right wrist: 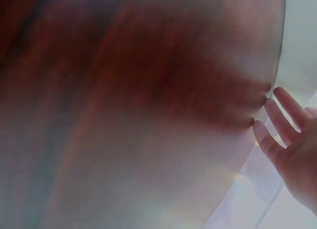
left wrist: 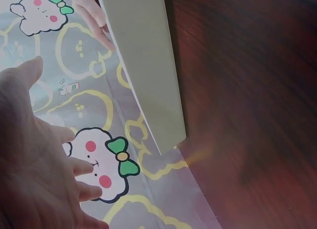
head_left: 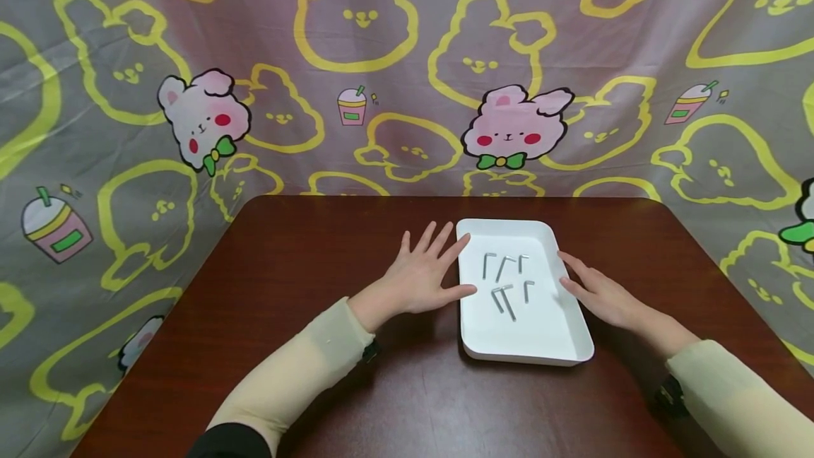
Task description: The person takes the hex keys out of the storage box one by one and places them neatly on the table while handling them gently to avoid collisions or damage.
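A white rectangular tray (head_left: 534, 336) stands on the table, with several small silver L-shaped hex keys (head_left: 511, 306) spread over its floor. Two of the keys lie close together and seem to overlap. At the tray's left side, my left hand (head_left: 418, 280) has its fingers spread, with the forefinger and thumb tips by the rim. The left wrist view shows the palm of that hand apart from the tray's outer wall (left wrist: 148, 75). My right hand (head_left: 603, 297) is beside the right wall, its fingers extended toward it; in the right wrist view, whether the fingertips touch is unclear.
The dark brown wooden table (head_left: 305, 253) extends on both sides of the tray. A grey curtain (head_left: 407, 147) with yellow outlines and rabbit prints hangs behind the table's far edge and along its sides.
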Demonstrator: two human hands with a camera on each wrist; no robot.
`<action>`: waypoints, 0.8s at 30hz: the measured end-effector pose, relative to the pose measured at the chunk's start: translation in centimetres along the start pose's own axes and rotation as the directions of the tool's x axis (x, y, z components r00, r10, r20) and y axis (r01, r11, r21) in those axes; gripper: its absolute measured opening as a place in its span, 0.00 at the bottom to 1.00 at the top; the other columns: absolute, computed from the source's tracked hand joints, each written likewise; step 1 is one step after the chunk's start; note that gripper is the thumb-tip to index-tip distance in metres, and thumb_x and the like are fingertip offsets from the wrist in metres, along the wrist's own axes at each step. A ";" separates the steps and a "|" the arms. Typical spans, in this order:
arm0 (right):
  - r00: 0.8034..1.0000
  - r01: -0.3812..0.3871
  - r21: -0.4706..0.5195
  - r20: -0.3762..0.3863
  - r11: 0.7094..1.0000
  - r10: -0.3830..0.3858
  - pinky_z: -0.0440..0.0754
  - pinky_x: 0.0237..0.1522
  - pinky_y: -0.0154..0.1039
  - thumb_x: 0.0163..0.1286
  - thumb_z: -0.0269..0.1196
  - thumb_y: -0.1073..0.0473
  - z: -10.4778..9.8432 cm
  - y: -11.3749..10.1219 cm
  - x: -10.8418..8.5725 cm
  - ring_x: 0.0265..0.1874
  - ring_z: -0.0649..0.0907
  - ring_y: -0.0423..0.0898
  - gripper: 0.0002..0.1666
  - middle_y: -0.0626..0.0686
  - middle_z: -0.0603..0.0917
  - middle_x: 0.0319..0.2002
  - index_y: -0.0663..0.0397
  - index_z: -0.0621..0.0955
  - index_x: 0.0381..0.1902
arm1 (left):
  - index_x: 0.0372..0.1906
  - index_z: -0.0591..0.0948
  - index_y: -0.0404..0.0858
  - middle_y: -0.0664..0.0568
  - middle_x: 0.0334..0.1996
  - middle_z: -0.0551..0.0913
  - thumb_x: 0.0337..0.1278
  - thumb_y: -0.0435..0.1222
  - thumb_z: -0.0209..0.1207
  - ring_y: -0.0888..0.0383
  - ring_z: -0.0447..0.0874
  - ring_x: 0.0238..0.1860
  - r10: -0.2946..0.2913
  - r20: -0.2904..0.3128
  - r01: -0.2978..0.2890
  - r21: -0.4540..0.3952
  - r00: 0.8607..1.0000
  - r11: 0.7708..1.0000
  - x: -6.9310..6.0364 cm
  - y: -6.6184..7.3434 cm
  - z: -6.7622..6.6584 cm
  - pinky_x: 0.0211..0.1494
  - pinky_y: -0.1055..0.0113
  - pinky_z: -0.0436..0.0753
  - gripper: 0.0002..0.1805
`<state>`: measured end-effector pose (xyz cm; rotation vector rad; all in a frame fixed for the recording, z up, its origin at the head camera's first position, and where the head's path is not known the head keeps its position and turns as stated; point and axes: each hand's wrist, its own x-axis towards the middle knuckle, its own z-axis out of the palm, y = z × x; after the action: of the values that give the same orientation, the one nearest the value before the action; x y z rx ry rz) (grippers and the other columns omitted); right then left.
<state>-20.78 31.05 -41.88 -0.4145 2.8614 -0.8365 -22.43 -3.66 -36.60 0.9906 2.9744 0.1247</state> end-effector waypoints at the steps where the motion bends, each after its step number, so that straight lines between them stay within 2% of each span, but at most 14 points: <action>1: 1.000 0.000 0.009 0.006 1.000 0.000 0.63 0.58 0.68 0.77 0.51 0.46 -0.1 0.1 0.0 0.64 0.63 0.70 0.40 0.73 0.58 0.69 0.62 0.51 0.75 | 0.78 0.40 0.57 0.51 0.78 0.35 0.58 0.73 0.36 0.46 0.32 0.76 0.003 -0.001 -0.003 0.001 1.000 1.000 0.0 0.0 0.0 0.68 0.35 0.43 0.48; 5: 1.000 0.010 0.095 0.022 0.995 -0.013 0.67 0.56 0.65 0.75 0.56 0.48 -0.4 0.4 0.1 0.63 0.67 0.69 0.42 0.73 0.63 0.66 0.61 0.52 0.75 | 0.78 0.40 0.57 0.51 0.78 0.35 0.57 0.74 0.36 0.46 0.32 0.76 0.002 -0.002 -0.002 0.002 1.000 1.000 0.1 0.0 0.0 0.68 0.35 0.43 0.48; 10: 0.999 0.048 0.183 0.007 0.982 -0.050 0.70 0.54 0.64 0.72 0.61 0.53 -0.6 1.0 0.3 0.61 0.69 0.68 0.42 0.72 0.67 0.63 0.62 0.55 0.74 | 0.78 0.40 0.57 0.52 0.77 0.34 0.57 0.74 0.36 0.47 0.31 0.76 0.004 -0.003 -0.004 0.000 1.000 1.000 0.1 0.1 -0.1 0.68 0.35 0.42 0.49; 17: 0.998 0.055 0.213 -0.017 0.975 -0.052 0.74 0.51 0.57 0.71 0.61 0.54 -0.2 1.6 0.3 0.58 0.72 0.65 0.41 0.70 0.71 0.60 0.60 0.56 0.74 | 0.78 0.40 0.57 0.51 0.77 0.34 0.57 0.74 0.35 0.48 0.32 0.76 0.019 0.002 -0.019 0.014 1.000 1.000 0.5 0.2 0.0 0.69 0.37 0.42 0.49; 24: 0.999 0.053 0.229 -0.022 0.972 -0.049 0.74 0.50 0.55 0.72 0.60 0.54 0.0 1.9 0.2 0.57 0.72 0.65 0.41 0.70 0.71 0.59 0.59 0.55 0.74 | 0.78 0.43 0.56 0.51 0.78 0.36 0.58 0.73 0.38 0.48 0.34 0.76 0.040 -0.006 -0.040 0.011 0.999 0.999 1.7 0.6 -0.2 0.70 0.38 0.43 0.49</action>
<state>-21.40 32.56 -42.91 -0.4551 2.7346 -1.1689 -23.44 -2.20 -36.27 1.0527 2.9646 0.1119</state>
